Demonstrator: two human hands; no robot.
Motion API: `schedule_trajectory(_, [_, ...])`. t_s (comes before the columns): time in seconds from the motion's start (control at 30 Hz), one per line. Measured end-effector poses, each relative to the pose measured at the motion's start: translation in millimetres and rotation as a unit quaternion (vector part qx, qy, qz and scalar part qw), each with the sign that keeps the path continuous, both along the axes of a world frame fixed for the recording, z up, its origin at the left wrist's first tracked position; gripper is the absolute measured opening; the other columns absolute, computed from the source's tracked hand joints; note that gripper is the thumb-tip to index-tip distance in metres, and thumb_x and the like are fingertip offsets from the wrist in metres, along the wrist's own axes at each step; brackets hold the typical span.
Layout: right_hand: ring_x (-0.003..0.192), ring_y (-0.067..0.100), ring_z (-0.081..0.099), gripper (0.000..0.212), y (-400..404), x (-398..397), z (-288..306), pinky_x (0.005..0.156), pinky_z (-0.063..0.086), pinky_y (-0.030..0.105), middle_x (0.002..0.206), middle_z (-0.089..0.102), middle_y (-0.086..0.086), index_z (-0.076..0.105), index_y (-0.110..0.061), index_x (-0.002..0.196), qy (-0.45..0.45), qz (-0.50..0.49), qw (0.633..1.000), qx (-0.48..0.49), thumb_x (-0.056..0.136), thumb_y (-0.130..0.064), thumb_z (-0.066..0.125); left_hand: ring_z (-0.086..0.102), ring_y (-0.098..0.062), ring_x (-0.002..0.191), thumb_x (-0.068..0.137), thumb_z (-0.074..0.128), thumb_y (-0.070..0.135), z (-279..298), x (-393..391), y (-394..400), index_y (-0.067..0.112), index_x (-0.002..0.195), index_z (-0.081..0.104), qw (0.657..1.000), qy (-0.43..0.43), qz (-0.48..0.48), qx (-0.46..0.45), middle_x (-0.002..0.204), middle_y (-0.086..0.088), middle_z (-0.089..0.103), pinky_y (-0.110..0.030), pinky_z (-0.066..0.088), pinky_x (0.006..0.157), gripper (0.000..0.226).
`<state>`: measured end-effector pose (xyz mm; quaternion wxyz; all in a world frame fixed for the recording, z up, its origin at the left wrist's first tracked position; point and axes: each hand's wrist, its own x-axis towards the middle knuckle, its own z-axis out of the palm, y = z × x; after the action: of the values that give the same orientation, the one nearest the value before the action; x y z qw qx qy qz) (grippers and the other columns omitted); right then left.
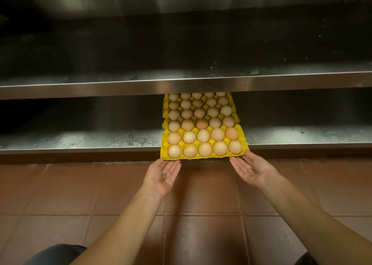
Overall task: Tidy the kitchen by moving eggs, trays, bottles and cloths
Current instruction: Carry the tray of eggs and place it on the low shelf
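Observation:
A yellow egg tray point(244, 136) full of several brown eggs point(205, 149) lies on the lowest steel shelf point(80, 142), its near edge sticking out past the shelf front. Its far rows are hidden under the shelf above. My left hand point(162, 177) is palm up with straight fingers, fingertips at the tray's near left corner. On the other side, my right hand point(254, 169) is also palm up, its fingertips touching the near right corner. Neither hand curls round the tray.
A second steel shelf point(181, 84) runs across just above the tray, dark and bare behind. Red-brown floor tiles point(201, 214) fill the foreground. My knees show at the bottom corners.

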<state>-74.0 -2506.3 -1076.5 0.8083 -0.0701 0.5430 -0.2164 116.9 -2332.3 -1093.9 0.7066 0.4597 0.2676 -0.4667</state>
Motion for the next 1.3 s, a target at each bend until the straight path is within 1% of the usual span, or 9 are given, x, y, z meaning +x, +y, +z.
schedule_trajectory(0.07, [0.106, 0.030, 0.062, 0.039, -0.3, 0.4, 0.2, 0.087, 0.057, 0.040, 0.137, 0.057, 0.021, 0.056, -0.003, 0.135, -0.001, -0.005, 1.000, -0.002, 0.098, -0.016, 0.059, 0.065, -0.033, 0.094, 0.105, 0.048, 0.014, -2.2, 0.5, -1.6, -0.004, 0.128, 0.052, 1.000, -0.003, -0.004, 0.009, 0.122, -0.025, 0.061, -0.042, 0.049, 0.097, 0.030])
schedule_trajectory(0.17, [0.097, 0.029, 0.066, 0.038, -2.1, 2.1, -0.6, 0.068, 0.061, 0.039, 0.132, 0.060, 0.021, 0.058, -0.003, 0.132, -0.001, 0.002, 1.000, -0.005, 0.097, -0.016, 0.061, 0.062, -0.035, 0.113, 0.105, 0.049, 0.013, -1.1, 3.2, -3.3, -0.005, 0.136, 0.048, 1.000, -0.007, -0.007, 0.017, 0.111, -0.024, 0.063, -0.043, 0.049, 0.098, 0.036])
schedule_trajectory(0.3, [0.092, 0.031, 0.067, 0.039, -6.0, 6.8, 2.6, 0.064, 0.059, 0.042, 0.132, 0.058, 0.023, 0.056, -0.002, 0.133, -0.008, 0.027, 0.999, -0.014, 0.097, -0.013, 0.061, 0.059, -0.036, 0.125, 0.104, 0.052, 0.014, 4.5, 13.4, -9.7, -0.003, 0.138, 0.048, 0.999, -0.028, -0.003, 0.018, 0.129, -0.027, 0.059, -0.044, 0.047, 0.106, 0.039])
schedule_trajectory(0.37, [0.102, 0.032, 0.065, 0.038, -8.1, 11.9, 7.2, 0.070, 0.060, 0.038, 0.134, 0.056, 0.023, 0.054, 0.001, 0.135, -0.013, 0.032, 0.999, -0.025, 0.099, -0.012, 0.057, 0.058, -0.036, 0.127, 0.104, 0.051, 0.015, 7.5, 18.6, -14.2, -0.003, 0.136, 0.049, 0.999, -0.041, -0.002, 0.011, 0.135, -0.027, 0.056, -0.044, 0.045, 0.109, 0.037])
schedule_trajectory(0.5, [0.126, 0.035, 0.056, 0.039, -11.2, 20.9, 10.6, 0.101, 0.049, 0.043, 0.142, 0.051, 0.024, 0.047, 0.003, 0.139, -0.025, 0.019, 0.999, -0.037, 0.103, -0.010, 0.048, 0.052, -0.036, 0.133, 0.107, 0.043, 0.021, 11.8, 25.7, -19.3, -0.002, 0.126, 0.053, 0.999, -0.051, 0.011, -0.014, 0.145, -0.026, 0.050, -0.043, 0.045, 0.108, 0.032])
schedule_trajectory(0.63, [0.130, 0.036, 0.052, 0.047, -4.3, 21.8, 10.8, 0.098, 0.048, 0.045, 0.144, 0.049, 0.023, 0.041, 0.004, 0.144, -0.041, -0.002, 0.999, -0.032, 0.106, -0.024, 0.042, 0.049, -0.039, 0.135, 0.108, 0.035, 0.034, 14.7, 25.1, -14.4, -0.008, 0.142, 0.043, 0.998, -0.020, 0.044, -0.049, 0.147, -0.028, 0.047, -0.047, 0.044, 0.106, 0.055])
schedule_trajectory(0.77, [0.134, 0.036, 0.048, 0.055, 4.2, 13.8, 16.8, 0.110, 0.041, 0.047, 0.144, 0.049, 0.024, 0.040, 0.006, 0.143, -0.056, -0.039, 0.997, -0.020, 0.107, -0.035, 0.033, 0.053, -0.040, 0.130, 0.107, 0.032, 0.039, 18.7, 20.3, -8.2, -0.009, 0.141, 0.045, 0.996, -0.003, 0.063, -0.056, 0.140, -0.029, 0.053, -0.048, 0.046, 0.103, 0.061])
schedule_trajectory(0.9, [0.135, 0.036, 0.048, 0.065, 7.6, 10.5, 20.4, 0.111, 0.039, 0.047, 0.144, 0.050, 0.024, 0.042, 0.006, 0.141, -0.083, -0.068, 0.994, -0.013, 0.105, -0.046, 0.029, 0.053, -0.041, 0.130, 0.106, 0.032, 0.044, 22.5, 18.5, -7.2, -0.010, 0.140, 0.045, 0.995, 0.007, 0.073, -0.068, 0.140, -0.030, 0.053, -0.049, 0.044, 0.108, 0.065])
schedule_trajectory(1.3, [0.134, 0.036, 0.048, 0.072, -7.5, 17.0, 18.7, 0.113, 0.039, 0.046, 0.142, 0.051, 0.026, 0.044, 0.008, 0.140, -0.126, -0.080, 0.988, -0.027, 0.103, -0.052, 0.027, 0.051, -0.044, 0.131, 0.103, 0.030, 0.056, 24.1, 27.9, -18.4, -0.012, 0.139, 0.044, 0.992, 0.007, 0.073, -0.104, 0.140, -0.033, 0.052, -0.052, 0.041, 0.111, 0.078])
